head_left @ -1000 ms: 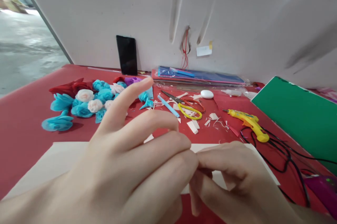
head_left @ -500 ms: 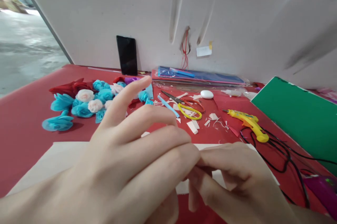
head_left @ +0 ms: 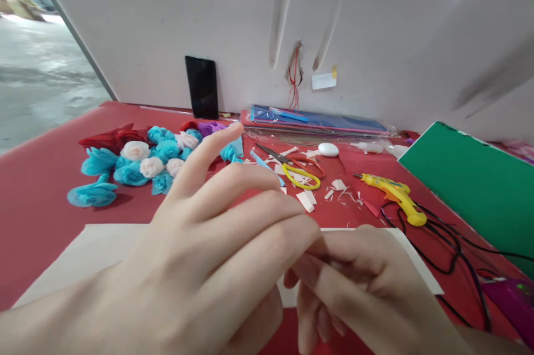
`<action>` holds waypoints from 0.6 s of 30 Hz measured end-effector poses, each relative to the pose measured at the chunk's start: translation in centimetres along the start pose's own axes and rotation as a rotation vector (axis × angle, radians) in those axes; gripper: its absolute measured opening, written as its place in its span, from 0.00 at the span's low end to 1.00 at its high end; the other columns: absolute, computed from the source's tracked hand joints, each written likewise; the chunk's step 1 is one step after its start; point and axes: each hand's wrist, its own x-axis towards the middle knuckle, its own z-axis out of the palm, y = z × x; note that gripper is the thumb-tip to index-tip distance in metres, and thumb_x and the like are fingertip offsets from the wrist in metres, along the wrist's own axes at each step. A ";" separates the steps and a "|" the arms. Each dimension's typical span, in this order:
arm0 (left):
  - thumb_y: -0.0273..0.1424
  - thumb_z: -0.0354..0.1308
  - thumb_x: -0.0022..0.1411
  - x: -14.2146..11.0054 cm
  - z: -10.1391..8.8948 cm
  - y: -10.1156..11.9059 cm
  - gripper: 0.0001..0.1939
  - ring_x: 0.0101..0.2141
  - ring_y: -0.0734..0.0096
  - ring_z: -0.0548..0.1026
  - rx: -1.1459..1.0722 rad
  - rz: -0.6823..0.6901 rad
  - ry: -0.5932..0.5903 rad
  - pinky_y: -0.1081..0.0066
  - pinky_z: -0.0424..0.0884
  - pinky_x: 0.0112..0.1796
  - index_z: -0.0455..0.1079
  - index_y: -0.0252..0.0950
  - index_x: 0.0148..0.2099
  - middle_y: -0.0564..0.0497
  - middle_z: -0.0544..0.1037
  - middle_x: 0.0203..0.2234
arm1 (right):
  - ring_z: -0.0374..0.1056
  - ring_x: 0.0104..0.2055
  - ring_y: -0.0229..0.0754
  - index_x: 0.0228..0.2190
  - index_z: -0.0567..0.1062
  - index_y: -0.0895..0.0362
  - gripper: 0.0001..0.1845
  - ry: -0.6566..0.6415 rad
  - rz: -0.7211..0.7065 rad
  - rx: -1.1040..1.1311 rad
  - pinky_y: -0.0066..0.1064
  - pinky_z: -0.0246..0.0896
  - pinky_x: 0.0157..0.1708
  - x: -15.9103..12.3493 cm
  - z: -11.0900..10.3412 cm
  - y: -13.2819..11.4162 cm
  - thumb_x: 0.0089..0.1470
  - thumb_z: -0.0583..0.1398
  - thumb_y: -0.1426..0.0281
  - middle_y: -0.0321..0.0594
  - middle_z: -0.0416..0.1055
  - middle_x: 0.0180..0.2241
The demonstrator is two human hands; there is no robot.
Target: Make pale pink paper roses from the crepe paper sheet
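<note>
My left hand (head_left: 225,255) is in front of the camera with its back toward me, little finger raised and the other fingers curled inward. Its fingertips meet those of my right hand (head_left: 359,282), whose thumb and forefinger are pinched together. Whatever lies between the fingertips is hidden behind the left hand's knuckles. Beneath both hands lies a sheet of white paper (head_left: 104,246) on the red tabletop (head_left: 37,188).
Blue, white and red paper flowers (head_left: 129,171) cluster at left. Scissors (head_left: 298,171), a blue pen (head_left: 262,161) and paper scraps lie mid-table. At right are a yellow glue gun (head_left: 394,191), black cord (head_left: 454,238) and green board (head_left: 471,182). A phone (head_left: 202,88) leans behind.
My left hand has shifted slightly right and its knuckles have rolled over. The right hand's thumb has slid left under the left hand's fingers, and its lower fingers have curled.
</note>
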 end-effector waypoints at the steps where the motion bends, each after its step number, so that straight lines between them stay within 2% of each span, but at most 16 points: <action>1: 0.17 0.55 0.52 -0.1 0.0 0.0 0.17 0.41 0.69 0.70 0.005 0.000 0.006 0.54 0.50 0.65 0.68 0.35 0.45 0.56 0.76 0.36 | 0.58 0.15 0.28 0.22 0.68 0.56 0.13 -0.002 0.029 0.043 0.16 0.54 0.16 0.1 0.1 0.0 0.56 0.58 0.65 0.33 0.67 0.15; 7: 0.18 0.55 0.52 -0.2 0.0 -0.4 0.19 0.42 0.68 0.70 0.042 0.064 0.019 0.51 0.51 0.64 0.69 0.34 0.48 0.55 0.75 0.39 | 0.56 0.16 0.28 0.20 0.66 0.56 0.18 -0.030 0.135 0.147 0.17 0.52 0.18 0.0 0.2 0.0 0.58 0.58 0.60 0.32 0.66 0.16; 11: 0.19 0.58 0.52 0.0 0.2 -0.2 0.17 0.41 0.68 0.71 0.051 0.058 0.030 0.51 0.52 0.64 0.70 0.34 0.45 0.56 0.76 0.37 | 0.56 0.16 0.27 0.21 0.67 0.56 0.18 -0.042 0.158 0.191 0.18 0.51 0.18 -0.1 0.3 0.1 0.57 0.59 0.59 0.32 0.66 0.16; 18: 0.17 0.54 0.52 -0.1 0.1 0.0 0.16 0.39 0.70 0.71 0.057 0.039 0.040 0.54 0.50 0.65 0.70 0.36 0.42 0.58 0.75 0.33 | 0.58 0.17 0.28 0.22 0.67 0.56 0.16 -0.048 0.143 0.217 0.18 0.55 0.19 -0.2 0.5 0.3 0.56 0.59 0.60 0.32 0.66 0.18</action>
